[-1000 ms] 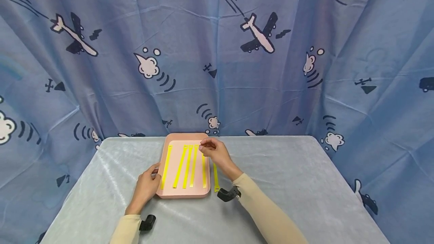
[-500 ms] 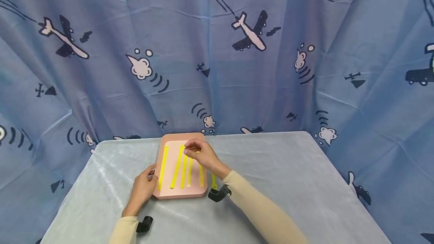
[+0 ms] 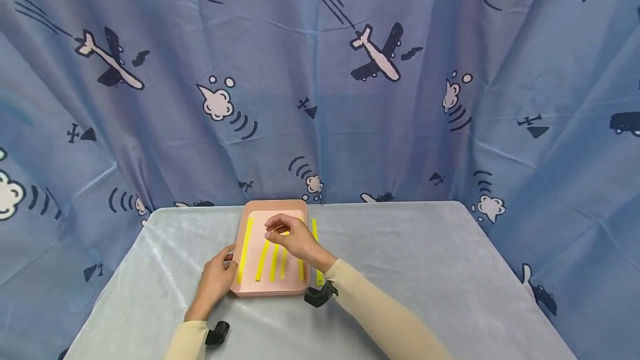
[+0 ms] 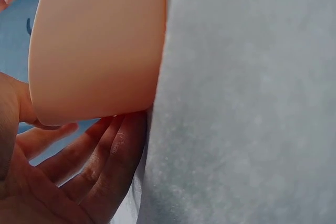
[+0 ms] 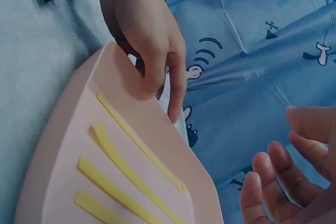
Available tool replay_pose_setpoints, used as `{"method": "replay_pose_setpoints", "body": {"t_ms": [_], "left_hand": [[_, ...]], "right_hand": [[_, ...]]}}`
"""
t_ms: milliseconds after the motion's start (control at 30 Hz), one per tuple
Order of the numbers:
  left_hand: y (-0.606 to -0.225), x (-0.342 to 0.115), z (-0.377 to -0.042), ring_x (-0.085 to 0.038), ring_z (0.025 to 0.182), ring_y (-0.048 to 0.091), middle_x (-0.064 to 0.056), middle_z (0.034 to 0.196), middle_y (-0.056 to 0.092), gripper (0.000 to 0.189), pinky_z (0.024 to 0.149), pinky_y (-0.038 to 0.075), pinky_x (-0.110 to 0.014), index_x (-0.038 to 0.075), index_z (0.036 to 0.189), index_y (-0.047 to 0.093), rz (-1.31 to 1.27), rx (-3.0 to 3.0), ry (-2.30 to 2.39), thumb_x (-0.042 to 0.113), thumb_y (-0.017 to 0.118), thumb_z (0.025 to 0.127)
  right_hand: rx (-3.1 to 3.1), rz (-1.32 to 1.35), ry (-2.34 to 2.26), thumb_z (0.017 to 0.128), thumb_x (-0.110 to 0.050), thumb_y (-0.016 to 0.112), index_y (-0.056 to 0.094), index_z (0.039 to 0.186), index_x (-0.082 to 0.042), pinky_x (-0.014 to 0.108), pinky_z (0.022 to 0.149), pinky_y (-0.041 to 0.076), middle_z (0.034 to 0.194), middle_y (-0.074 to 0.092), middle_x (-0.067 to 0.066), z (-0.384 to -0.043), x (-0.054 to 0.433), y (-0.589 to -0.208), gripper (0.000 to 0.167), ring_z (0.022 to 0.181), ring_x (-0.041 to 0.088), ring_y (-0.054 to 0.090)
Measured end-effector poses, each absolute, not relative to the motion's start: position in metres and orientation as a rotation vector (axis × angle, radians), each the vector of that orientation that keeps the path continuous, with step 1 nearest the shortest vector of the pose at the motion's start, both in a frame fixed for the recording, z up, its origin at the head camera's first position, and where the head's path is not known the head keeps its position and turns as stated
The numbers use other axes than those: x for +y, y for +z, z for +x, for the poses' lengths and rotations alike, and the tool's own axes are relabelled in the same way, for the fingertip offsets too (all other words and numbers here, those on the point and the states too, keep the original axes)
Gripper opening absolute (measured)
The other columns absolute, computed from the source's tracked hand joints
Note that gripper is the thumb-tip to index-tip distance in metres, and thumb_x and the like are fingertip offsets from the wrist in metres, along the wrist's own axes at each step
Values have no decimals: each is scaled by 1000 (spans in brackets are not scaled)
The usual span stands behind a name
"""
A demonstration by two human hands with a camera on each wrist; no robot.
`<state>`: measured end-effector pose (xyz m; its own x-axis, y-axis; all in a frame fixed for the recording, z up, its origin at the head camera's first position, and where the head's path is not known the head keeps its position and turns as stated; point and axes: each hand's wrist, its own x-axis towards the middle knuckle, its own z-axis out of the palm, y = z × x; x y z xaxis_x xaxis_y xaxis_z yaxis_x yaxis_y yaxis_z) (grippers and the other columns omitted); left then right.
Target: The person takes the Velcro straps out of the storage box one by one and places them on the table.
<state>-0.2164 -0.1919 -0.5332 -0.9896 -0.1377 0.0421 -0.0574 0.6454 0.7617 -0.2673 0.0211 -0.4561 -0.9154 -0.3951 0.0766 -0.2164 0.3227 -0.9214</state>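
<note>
head view: a pink tray (image 3: pixel 270 294) stands on the cloth-covered worktop (image 3: pixel 400 254), with yellow strips inside it and one more outside. the inside ones run lengthwise without crossing: a leftmost strip (image 3: pixel 245 250) set apart, three middle strips (image 3: pixel 273 265) closer together, and a rightmost strip (image 3: pixel 301 269) near the right wall. the outer strip (image 3: pixel 320 278) lies on the worktop just beside that wall, its middle covered by the right wrist.

of the two hands, the left hand (image 3: pixel 215 279) grips the tray's left edge, which the left wrist view shows with fingers touching the wall. the right hand (image 3: pixel 296 239) hangs over the middle strips and covers their far ends; the right wrist view shows its fingers relaxed and spread from the thumb, with nothing seen between them.

as i judge it, the laying out is well along: five strips lie in the tray, roughly side by side. what looks left is the outer strip, if it belongs with the others, and perhaps some evening of the gaps, since the leftmost one sits wider apart. whether the covered far ends line up i cannot tell.
</note>
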Motion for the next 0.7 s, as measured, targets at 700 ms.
{"method": "replay_pose_setpoints", "body": {"t_ms": [700], "left_hand": [[-536, -193, -219, -33, 106, 68, -24, 121, 66, 47, 86, 54, -46, 2, 141, 51, 146, -2745, -1278, 9, 48, 95]], "right_hand": [[2634, -1080, -950, 93, -23, 68, 65, 119, -19, 18, 86, 49, 117, 66, -3, -256, -5, -455, 26, 105, 10, 61]]}}
